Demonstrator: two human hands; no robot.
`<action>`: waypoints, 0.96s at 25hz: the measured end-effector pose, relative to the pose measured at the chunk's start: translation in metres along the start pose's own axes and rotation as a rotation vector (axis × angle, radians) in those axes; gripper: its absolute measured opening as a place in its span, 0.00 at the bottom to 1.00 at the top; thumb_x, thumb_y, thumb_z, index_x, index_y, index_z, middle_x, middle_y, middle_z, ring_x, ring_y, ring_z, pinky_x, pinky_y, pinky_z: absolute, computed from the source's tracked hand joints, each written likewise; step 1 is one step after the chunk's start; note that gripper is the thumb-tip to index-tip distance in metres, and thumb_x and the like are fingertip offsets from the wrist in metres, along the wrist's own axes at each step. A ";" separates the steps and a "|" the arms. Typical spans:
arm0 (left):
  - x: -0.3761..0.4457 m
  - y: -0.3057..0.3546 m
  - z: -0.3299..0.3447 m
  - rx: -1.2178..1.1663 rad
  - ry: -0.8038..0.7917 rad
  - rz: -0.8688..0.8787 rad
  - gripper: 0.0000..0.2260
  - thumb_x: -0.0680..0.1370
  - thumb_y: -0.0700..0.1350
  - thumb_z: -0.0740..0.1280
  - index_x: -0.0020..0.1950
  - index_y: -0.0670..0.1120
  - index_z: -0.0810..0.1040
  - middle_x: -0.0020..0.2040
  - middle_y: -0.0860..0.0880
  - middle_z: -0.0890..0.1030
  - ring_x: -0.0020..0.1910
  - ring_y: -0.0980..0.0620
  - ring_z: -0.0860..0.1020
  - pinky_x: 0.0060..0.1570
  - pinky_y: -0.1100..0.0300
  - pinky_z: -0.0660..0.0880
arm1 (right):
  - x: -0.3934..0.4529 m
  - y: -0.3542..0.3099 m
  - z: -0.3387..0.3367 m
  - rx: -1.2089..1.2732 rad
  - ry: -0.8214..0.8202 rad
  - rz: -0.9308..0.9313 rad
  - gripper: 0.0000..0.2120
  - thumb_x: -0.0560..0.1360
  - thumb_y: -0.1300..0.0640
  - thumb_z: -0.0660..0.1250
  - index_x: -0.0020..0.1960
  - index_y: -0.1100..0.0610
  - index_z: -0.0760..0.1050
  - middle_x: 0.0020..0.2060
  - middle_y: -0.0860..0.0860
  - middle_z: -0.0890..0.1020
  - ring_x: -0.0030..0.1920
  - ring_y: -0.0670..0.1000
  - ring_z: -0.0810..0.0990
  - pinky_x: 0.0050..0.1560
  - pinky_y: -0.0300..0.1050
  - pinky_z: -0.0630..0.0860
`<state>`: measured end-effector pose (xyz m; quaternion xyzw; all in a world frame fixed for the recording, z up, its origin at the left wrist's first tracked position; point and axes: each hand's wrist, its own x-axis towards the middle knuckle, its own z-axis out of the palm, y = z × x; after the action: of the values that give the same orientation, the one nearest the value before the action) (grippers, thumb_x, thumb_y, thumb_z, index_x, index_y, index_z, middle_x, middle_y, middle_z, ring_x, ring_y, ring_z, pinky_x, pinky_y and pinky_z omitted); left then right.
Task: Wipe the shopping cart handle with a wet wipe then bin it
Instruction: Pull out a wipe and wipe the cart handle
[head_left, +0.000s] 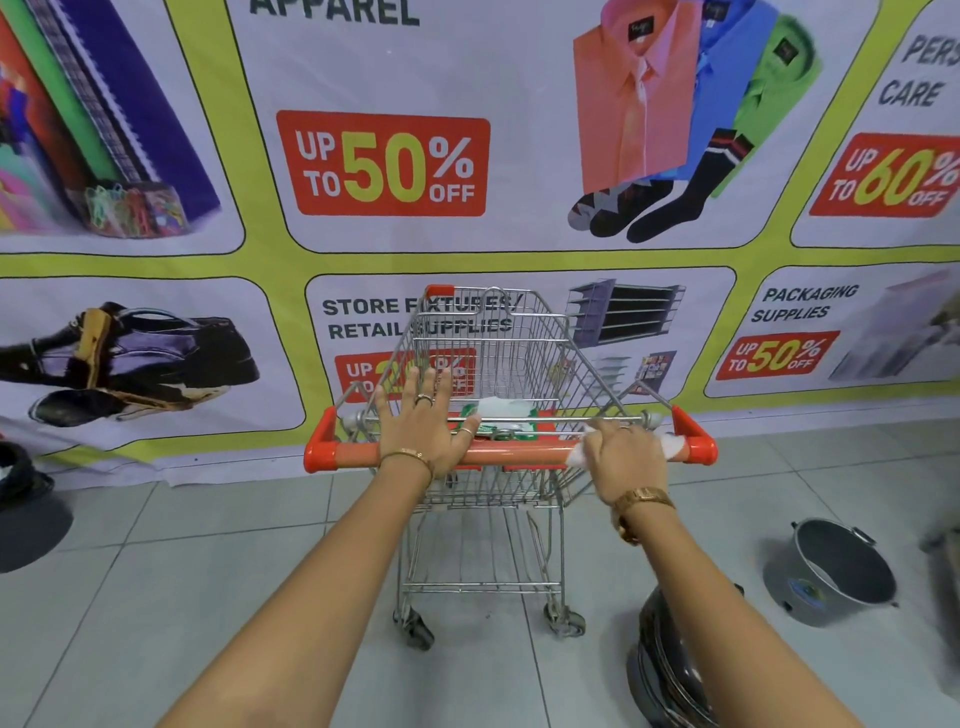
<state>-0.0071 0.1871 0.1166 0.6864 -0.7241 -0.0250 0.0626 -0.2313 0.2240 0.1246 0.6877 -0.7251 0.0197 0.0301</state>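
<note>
Wipe (670, 446) pressed on handle (519, 453) under right hand (626, 454).

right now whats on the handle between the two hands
Head view: a bare stretch of orange handle lies between the left hand and the right hand, which holds the wet wipe.
</note>
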 end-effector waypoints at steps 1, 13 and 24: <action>0.001 -0.002 0.001 0.002 -0.002 -0.002 0.33 0.77 0.64 0.46 0.77 0.50 0.42 0.79 0.49 0.47 0.78 0.49 0.42 0.72 0.37 0.40 | -0.001 0.016 0.001 -0.022 -0.008 0.030 0.16 0.78 0.58 0.52 0.61 0.58 0.73 0.63 0.56 0.76 0.61 0.58 0.73 0.62 0.51 0.69; 0.000 -0.009 -0.004 0.041 0.020 0.011 0.32 0.77 0.63 0.46 0.77 0.49 0.45 0.79 0.49 0.49 0.78 0.49 0.43 0.72 0.38 0.40 | 0.002 -0.009 0.010 0.061 0.029 -0.016 0.18 0.78 0.56 0.48 0.61 0.55 0.73 0.59 0.55 0.80 0.58 0.58 0.74 0.61 0.50 0.66; -0.002 -0.009 -0.002 0.050 0.010 0.024 0.32 0.77 0.63 0.45 0.77 0.49 0.46 0.79 0.49 0.50 0.78 0.49 0.43 0.74 0.39 0.41 | -0.002 -0.036 0.006 0.166 0.023 -0.007 0.21 0.79 0.53 0.46 0.67 0.52 0.69 0.62 0.55 0.78 0.61 0.57 0.73 0.65 0.50 0.64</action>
<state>0.0024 0.1891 0.1178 0.6793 -0.7322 -0.0025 0.0494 -0.1951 0.2238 0.1180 0.6901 -0.7182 0.0876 -0.0185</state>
